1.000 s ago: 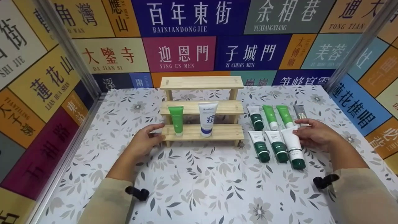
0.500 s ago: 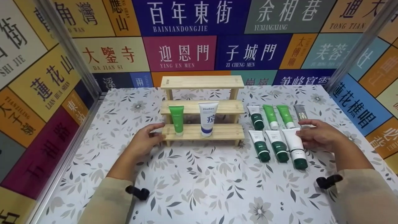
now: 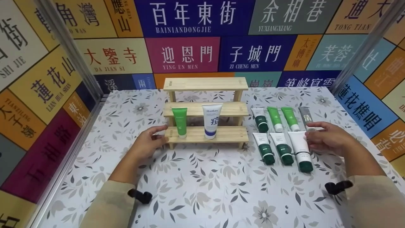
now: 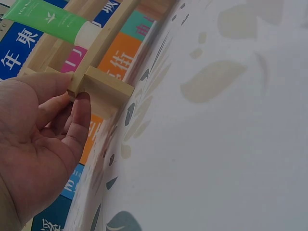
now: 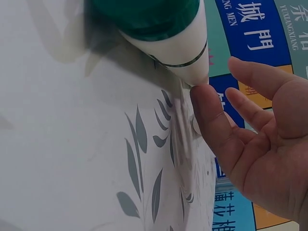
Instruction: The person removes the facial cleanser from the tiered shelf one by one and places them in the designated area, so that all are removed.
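My left hand [image 3: 148,144] pinches the left end of the lowest board of a three-step wooden display rack [image 3: 205,83]; in the left wrist view, the thumb lies over the board [image 4: 103,43] and the fingers curl beneath. On that step a green squeeze tube [image 3: 180,122] and a white squeeze tube with a blue band [image 3: 211,120] stand upright on their caps. My right hand [image 3: 329,137] is beside a white squeeze tube with a dark green cap [image 3: 300,145] lying on the table. The right wrist view has the thumb [image 5: 211,120] right at this tube and the other fingers spread away.
Left of that tube lie two white-and-green tubes [image 3: 265,150]. Behind them are another white-and-green tube [image 3: 260,120], two green tubes [image 3: 274,119] and a grey tube [image 3: 305,114] partly hidden by my right hand. Printed panels [image 3: 186,53] enclose the flower-patterned table [image 3: 202,183].
The right hand has shifted slightly right and its fingers have come away from the tube's far side. The white tube has moved a little to the right. The left hand has stayed on the rack.
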Demonstrator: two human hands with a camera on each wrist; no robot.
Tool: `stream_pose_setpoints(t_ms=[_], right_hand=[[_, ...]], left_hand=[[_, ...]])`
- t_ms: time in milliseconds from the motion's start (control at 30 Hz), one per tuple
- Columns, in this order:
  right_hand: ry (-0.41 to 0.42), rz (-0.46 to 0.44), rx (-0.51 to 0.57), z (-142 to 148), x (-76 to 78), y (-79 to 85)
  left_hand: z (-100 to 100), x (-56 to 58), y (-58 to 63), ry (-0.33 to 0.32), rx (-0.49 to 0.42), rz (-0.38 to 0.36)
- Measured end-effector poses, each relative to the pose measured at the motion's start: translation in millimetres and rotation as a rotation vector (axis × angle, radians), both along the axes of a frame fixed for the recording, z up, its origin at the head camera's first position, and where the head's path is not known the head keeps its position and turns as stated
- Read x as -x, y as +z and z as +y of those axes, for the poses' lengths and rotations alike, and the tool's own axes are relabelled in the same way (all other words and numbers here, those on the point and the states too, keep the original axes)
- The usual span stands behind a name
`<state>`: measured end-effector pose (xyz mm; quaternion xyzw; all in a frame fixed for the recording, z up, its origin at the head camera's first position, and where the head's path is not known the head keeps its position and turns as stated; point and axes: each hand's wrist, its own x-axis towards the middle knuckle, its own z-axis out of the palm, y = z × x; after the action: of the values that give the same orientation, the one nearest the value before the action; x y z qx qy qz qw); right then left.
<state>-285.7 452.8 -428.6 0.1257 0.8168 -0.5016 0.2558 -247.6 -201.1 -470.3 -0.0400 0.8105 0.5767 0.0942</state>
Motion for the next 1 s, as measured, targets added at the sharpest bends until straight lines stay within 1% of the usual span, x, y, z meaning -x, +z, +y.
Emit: stream_pose_setpoints(t_ms=[233, 367, 500, 700, 767, 933, 1000], right_hand=[[0.007, 0.04, -0.013, -4.2, -1.0, 4.7], [0.022, 0.09, -0.042, -11.8, -0.2, 10.5], [0.04, 0.159, -0.048, -26.6, 1.1, 19.3], [0.08, 0.274, 0.03, -59.3, 0.8, 32.2], [0.096, 0.302, 0.062, -71.7, 0.7, 36.4], [0.133, 0.34, 0.126, -104.1, 3.8, 47.9], [0.143, 0.35, 0.148, -116.9, 5.1, 51.8]], left_hand=[[1.0, 0.2, -0.1, 0.011, -0.001, -0.008], [0.7, 0.8, 0.7, 0.013, 0.005, -0.022], [0.4, 1.2, 1.1, 0.016, 0.01, -0.039], [-0.5, 1.8, 1.1, 0.017, 0.007, -0.042], [-0.4, 1.4, 0.6, 0.01, 0.004, -0.03], [0.1, 0.6, -1.0, 0.001, -0.002, 0.001], [0.2, 0.6, -1.4, 0.001, 0.001, -0.002]])
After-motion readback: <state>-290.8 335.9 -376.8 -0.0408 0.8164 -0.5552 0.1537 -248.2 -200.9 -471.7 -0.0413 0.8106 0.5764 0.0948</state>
